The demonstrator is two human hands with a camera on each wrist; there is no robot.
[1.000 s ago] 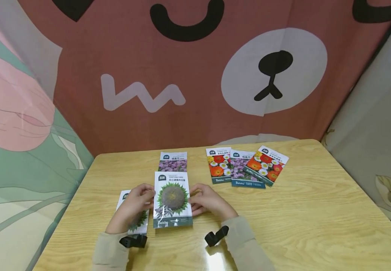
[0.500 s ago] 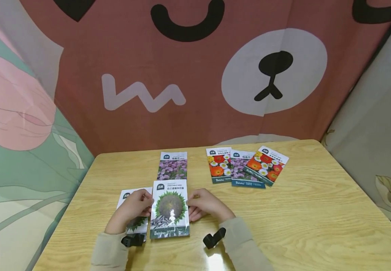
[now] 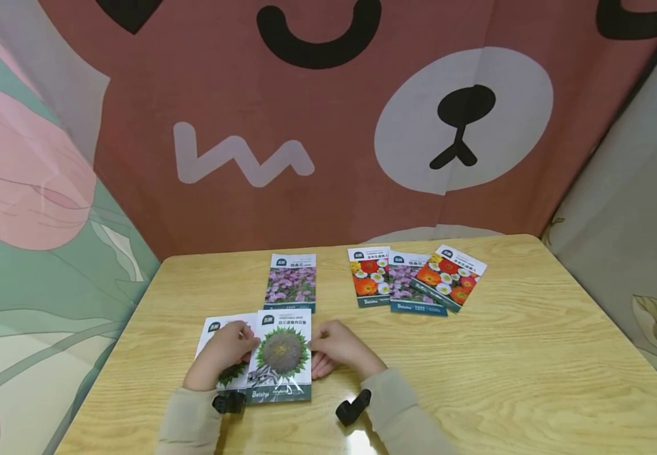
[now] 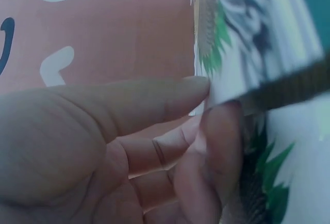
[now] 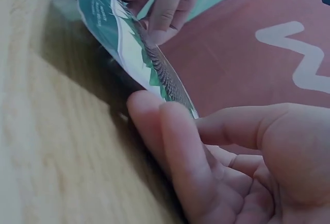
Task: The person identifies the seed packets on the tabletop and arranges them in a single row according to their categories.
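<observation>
A sunflower seed packet (image 3: 280,354), white with a dark green bottom band, stands between both hands. My left hand (image 3: 227,347) pinches its left edge between thumb and fingers, as the left wrist view shows on the packet (image 4: 242,33). On the opposite edge my right hand (image 3: 342,349) holds it, thumb and fingertips meeting at the rim of the packet (image 5: 149,64) in the right wrist view. Under my left hand lies a second white packet (image 3: 208,328), partly covered by the hand and the held packet. The held packet is slightly raised off the table in the right wrist view.
Behind the held packet lies a purple-flower packet (image 3: 291,284). Farther right, two poppy packets, one on the left (image 3: 368,278) and one tilted (image 3: 450,278), overlap another purple-flower packet (image 3: 410,291). The wooden table (image 3: 533,354) meets a printed curtain (image 3: 328,208) at the back.
Both hands have brought the held sunflower packet nearer the body and slightly left. More of the purple-flower packet behind it shows now. The other packets have stayed put.
</observation>
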